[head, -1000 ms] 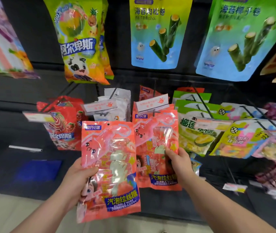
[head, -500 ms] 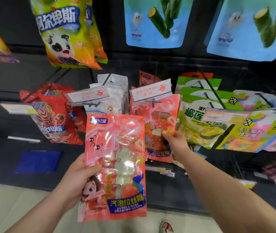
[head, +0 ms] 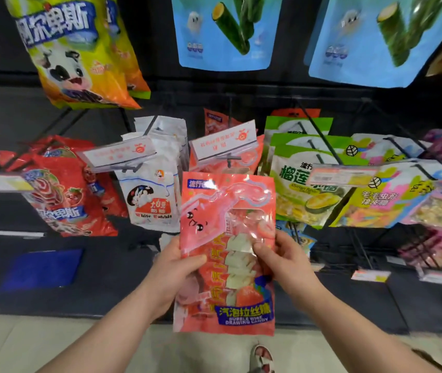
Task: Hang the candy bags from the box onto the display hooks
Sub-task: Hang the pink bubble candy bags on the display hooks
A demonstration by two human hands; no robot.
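I hold a pink candy bag upright in front of the display, printed with "Bubble Wire Drawing Candy". My left hand grips its left edge, thumb across the front. My right hand pinches its right side at mid height. The bag's top sits just below a display hook with a pink price tag. More pink bags of the same kind hang on that hook behind the tag. The box is out of view.
White rabbit candy bags hang to the left, red lollipop bags further left. Green durian bags and pastel bags hang to the right. Large yellow and blue bags hang above. Lower hooks jut out at right.
My right hand let go of the hung pink bag and came back to the bag in my left hand. That bag moved right and up to sit under the hook.
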